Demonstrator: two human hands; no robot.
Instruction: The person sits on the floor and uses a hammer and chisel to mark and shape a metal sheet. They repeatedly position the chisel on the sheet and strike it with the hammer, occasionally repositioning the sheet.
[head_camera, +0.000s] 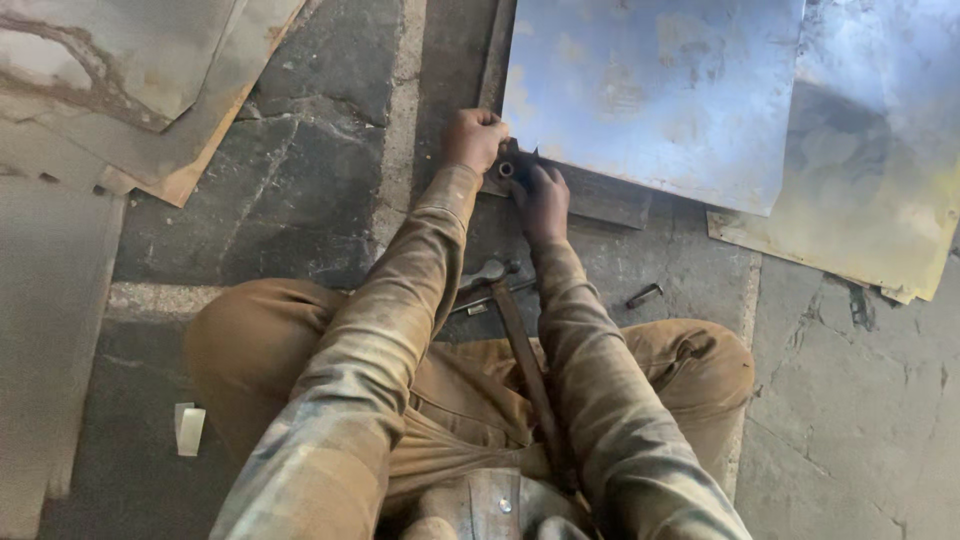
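Shiny steel sheet (650, 90), left hand (473, 138) grip pinching corner, right hand (545, 198) grip unclear

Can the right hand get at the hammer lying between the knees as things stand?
Probably yes. The hammer lies on the floor under the right forearm, its handle running back toward the lap with nothing on top. But the right hand is now gripping a small dark part at the metal sheet's corner, so it must let go first.
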